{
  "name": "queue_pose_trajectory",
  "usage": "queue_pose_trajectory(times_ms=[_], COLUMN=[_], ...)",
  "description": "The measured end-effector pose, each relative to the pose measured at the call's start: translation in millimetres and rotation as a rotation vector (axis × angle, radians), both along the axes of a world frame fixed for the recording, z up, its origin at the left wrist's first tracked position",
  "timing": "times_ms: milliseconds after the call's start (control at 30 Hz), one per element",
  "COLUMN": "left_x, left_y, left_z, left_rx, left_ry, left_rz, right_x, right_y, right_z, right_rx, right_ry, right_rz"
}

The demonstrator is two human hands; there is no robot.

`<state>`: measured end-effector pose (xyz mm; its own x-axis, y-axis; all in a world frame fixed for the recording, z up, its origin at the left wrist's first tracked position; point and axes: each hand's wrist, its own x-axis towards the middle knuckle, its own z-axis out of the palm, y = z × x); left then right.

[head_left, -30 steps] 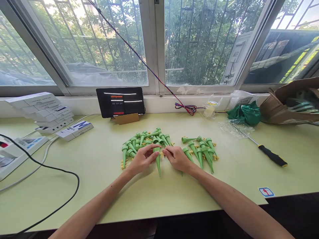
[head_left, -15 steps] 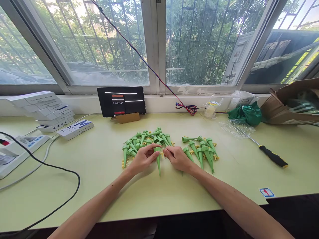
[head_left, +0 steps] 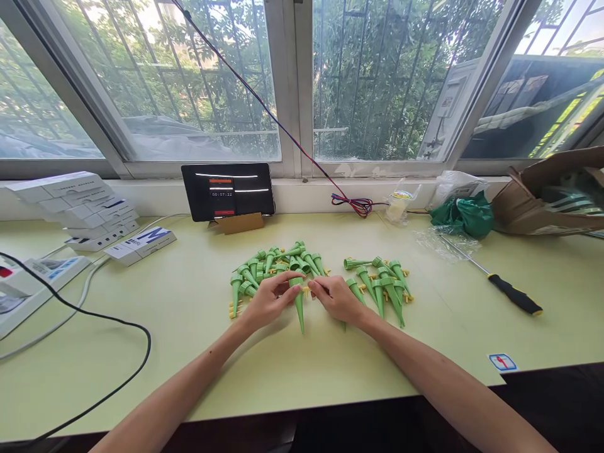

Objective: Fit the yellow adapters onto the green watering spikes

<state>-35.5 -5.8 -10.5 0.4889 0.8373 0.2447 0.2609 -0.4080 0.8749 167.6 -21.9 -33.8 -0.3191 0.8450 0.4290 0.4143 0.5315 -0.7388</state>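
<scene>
Between thumb and fingers, my left hand (head_left: 270, 304) grips a green plastic watering spike (head_left: 299, 308) by its capped top, its point hanging down. Close to its right, my right hand (head_left: 336, 299) pinches a small yellow valve (head_left: 306, 290) that sits at the spike's side; the fingertips partly cover it. Behind my left hand lies a heap of green spikes (head_left: 250, 275) with yellow valves among them. A second group of spikes (head_left: 387, 290), with yellow valves on them, lies beyond and to the right of my right hand.
A tablet (head_left: 228, 192) leans on a cardboard stand at the back. White boxes (head_left: 89, 211), a power strip (head_left: 42, 286) and a black cable (head_left: 101, 321) are at left. On the right lie a screwdriver (head_left: 514, 294), a green bag (head_left: 465, 214) and a cardboard box (head_left: 523, 204).
Both hands keep nearly the same pose on the spike and the yellow valve. The view shifts slightly, and the tablet's timer has gone from 00:07:21 to 00:07:22.
</scene>
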Motion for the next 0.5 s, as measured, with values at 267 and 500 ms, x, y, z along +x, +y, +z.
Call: queue_pose_trajectory(times_ms=[267,500], left_x=[-0.7,1.7], left_y=[2.3,0.5], left_z=[-2.0,-4.7], left_rx=[0.021,0.17], left_ry=[-0.034,0.092], left_rz=[0.102,0.1], right_x=[11.7,-3.5], right_y=[0.5,-16.6], right_z=[10.9,15.7], right_rx=[0.093,0.194], right_ry=[0.129,0.003], right_rz=[-0.204,-0.064])
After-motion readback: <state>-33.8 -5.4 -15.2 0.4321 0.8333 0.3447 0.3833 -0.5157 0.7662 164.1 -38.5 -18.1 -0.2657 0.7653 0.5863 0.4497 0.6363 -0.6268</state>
